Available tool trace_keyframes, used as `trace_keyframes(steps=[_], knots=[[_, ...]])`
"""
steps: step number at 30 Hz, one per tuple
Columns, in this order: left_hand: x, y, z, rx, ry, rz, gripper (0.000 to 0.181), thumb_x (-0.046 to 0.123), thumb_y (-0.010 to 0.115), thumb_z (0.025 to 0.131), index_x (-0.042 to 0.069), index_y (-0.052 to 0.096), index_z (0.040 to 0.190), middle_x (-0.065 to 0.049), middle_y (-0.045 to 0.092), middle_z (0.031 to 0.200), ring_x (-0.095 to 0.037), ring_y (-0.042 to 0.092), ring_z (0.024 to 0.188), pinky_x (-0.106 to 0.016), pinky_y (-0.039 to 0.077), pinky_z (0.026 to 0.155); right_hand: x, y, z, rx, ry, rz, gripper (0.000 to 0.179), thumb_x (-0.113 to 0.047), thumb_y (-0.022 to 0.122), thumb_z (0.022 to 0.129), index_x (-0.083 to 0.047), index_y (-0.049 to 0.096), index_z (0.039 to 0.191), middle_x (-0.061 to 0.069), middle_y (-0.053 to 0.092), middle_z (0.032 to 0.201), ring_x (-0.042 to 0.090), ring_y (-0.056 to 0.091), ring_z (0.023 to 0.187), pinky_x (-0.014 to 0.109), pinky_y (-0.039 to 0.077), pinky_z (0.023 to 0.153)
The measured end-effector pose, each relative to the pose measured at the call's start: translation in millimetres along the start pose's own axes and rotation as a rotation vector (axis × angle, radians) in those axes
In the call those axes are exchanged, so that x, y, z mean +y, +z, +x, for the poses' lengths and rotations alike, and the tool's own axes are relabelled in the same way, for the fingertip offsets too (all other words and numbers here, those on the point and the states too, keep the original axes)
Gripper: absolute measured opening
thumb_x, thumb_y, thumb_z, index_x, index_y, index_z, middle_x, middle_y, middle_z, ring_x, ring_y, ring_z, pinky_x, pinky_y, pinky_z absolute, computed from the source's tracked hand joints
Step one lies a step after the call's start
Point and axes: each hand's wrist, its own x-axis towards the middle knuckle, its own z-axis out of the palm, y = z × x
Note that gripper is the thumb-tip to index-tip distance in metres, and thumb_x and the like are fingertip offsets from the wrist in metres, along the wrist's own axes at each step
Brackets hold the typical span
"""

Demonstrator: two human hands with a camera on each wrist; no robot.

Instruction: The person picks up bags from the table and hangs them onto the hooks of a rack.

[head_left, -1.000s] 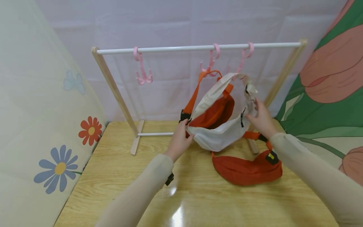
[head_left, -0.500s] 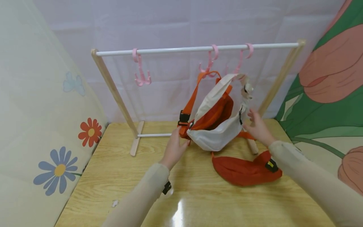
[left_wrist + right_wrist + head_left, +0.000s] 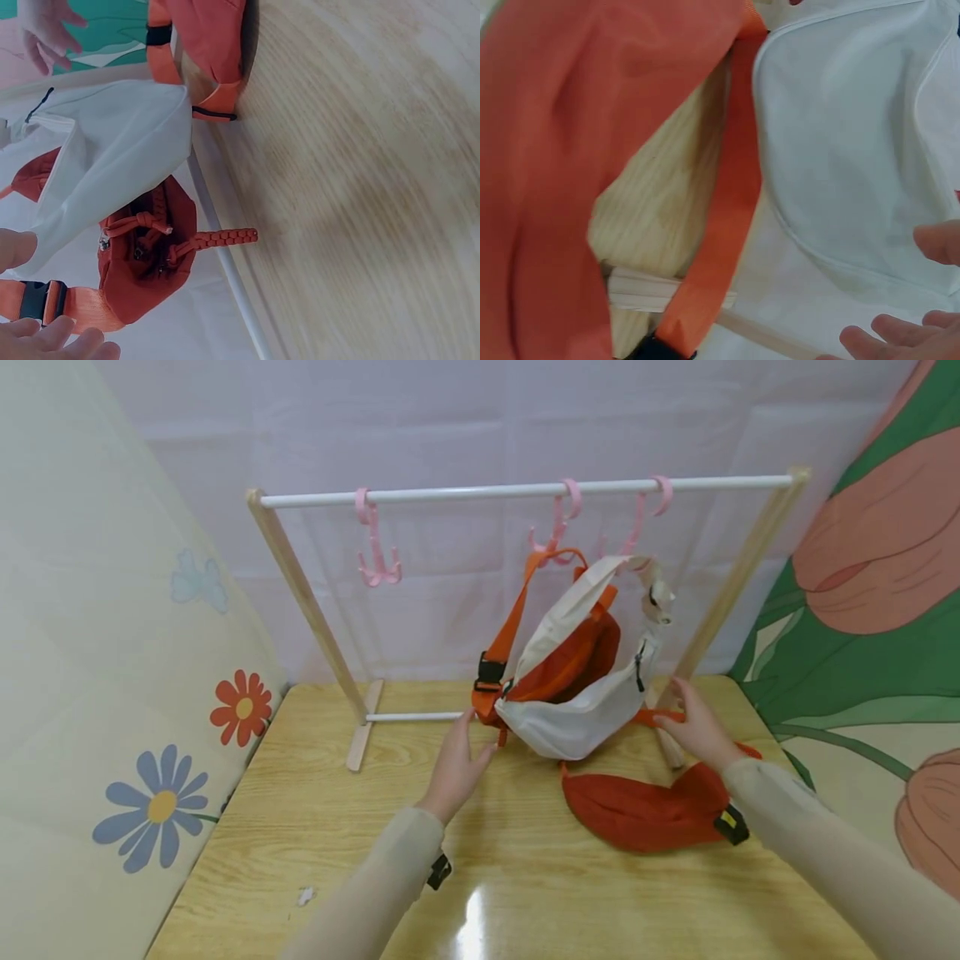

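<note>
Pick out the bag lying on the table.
The front red bag; the white bag and the other red bag hang from the rack.

Hands apart, fingers loose, arms outstretched

A pale lilac cloth with faint fold creases covers the back; in front of it a rack stands on the wood-grained desk, its white top bar running between a light wooden left post and a matching right post; a thinner lower bar meets the left post near its foot; a pink hook with upturned prongs hangs toward the top bar's left end; the cream side cloth carries a faint blue butterfly, a red flower and a larger blue flower; opposite, big pink tulips spread over green leaves; a small whitish patch marks the desk, near a bright glare.
</note>
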Motion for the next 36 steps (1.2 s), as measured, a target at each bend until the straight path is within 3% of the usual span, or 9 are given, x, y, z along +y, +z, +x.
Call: trace_keyframes(steps=[7,25,36], knots=[[-4.0,2.7,-5.3,-0.009,-0.036,-0.017,0.063,0.008,0.066,0.092,-0.01,0.034,0.143,-0.026,0.042,0.142,-0.04,0.038,0.133,-0.05,0.031,0.109,15.5,3.3,-3.9,0.008,0.031,-0.011,0.076,-0.011,0.056,0.098,0.017,0.004,0.147,0.048,0.018,0.142,0.061,0.023,0.128,0.068,0.026,0.101],[-11.0,7.2,-13.7,-0.027,-0.029,-0.008,0.061,0.009,0.064,0.093,-0.011,0.035,0.142,-0.028,0.043,0.141,-0.04,0.04,0.131,-0.051,0.032,0.109,41.5,5.6,-18.8,-0.001,0.169,0.018,0.082,-0.028,0.048,0.102,0.011,-0.006,0.149,0.044,0.008,0.148,0.06,0.016,0.132,0.069,0.023,0.102],[-17.9,11.2,-16.2,-0.049,-0.056,0.018,0.061,0.011,0.064,0.094,-0.009,0.034,0.143,-0.026,0.042,0.142,-0.039,0.038,0.133,-0.05,0.032,0.109,71.0,6.0,-26.0,0.064,0.235,-0.046,0.085,-0.017,0.053,0.097,0.019,-0.007,0.144,0.047,0.004,0.145,0.063,0.015,0.13,0.069,0.02,0.104]])
